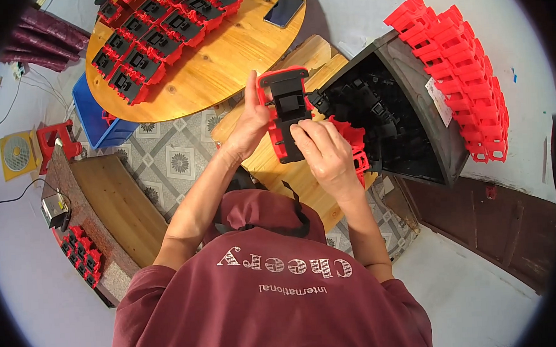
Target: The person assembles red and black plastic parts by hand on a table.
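Observation:
Up in front of me is a red and black plastic housing point(286, 87), long with a rounded top edge and a squarish recess in its black face. My left hand point(249, 130) grips it along the left side, with the thumb extended upward. The bent fingers of my right hand point(327, 157) are closed against the lower right part of the black face; whether a small piece lies under the fingertips is hidden. Just behind the right hand, several red plastic parts point(349, 136) sit on the wooden bench point(320, 199), partly covered by that hand.
A black crate point(413, 63) holding small black parts stands at right, with stacked red frames point(465, 79) beyond it. The oval wooden table point(222, 76) bears rows of red and black housings point(158, 41) and a phone point(284, 10). Below its left edge is a blue bin point(86, 117).

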`<action>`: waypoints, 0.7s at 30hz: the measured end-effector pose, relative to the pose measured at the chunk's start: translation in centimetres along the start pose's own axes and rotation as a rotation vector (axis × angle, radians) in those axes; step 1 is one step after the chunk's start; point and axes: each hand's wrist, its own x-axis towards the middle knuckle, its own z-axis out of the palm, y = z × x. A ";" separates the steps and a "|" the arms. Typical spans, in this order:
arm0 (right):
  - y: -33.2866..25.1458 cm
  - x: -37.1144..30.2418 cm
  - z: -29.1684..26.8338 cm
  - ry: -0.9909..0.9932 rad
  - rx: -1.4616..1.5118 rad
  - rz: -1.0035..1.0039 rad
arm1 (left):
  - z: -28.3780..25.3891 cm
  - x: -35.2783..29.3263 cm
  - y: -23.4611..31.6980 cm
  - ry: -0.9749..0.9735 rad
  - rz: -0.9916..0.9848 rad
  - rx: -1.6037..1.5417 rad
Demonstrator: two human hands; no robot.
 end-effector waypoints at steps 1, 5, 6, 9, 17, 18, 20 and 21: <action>0.1 0.1 0.1 -0.020 0.028 -0.034 | 0.3 -0.1 0.1 0.119 -0.013 0.170; 1.1 0.8 1.0 0.238 0.193 0.298 | 1.7 -0.2 0.4 0.224 -0.077 0.266; 1.5 1.2 1.5 0.310 0.242 0.456 | 1.9 -0.2 0.5 0.214 -0.109 0.217; 2.9 2.1 2.5 0.266 0.912 0.778 | 2.6 0.3 -0.1 0.209 -0.072 0.401; 4.6 1.6 3.8 0.106 1.104 0.853 | 0.9 2.6 -2.0 0.541 0.050 0.429; 4.4 1.0 4.0 0.173 1.195 0.941 | 0.3 2.9 -1.9 0.569 0.089 0.349; 3.9 -0.3 4.0 -0.050 1.259 0.833 | -0.6 3.0 -1.2 0.526 0.081 0.231; 3.4 -0.7 4.4 -0.017 1.394 0.894 | -1.1 3.0 -0.6 0.476 0.051 0.097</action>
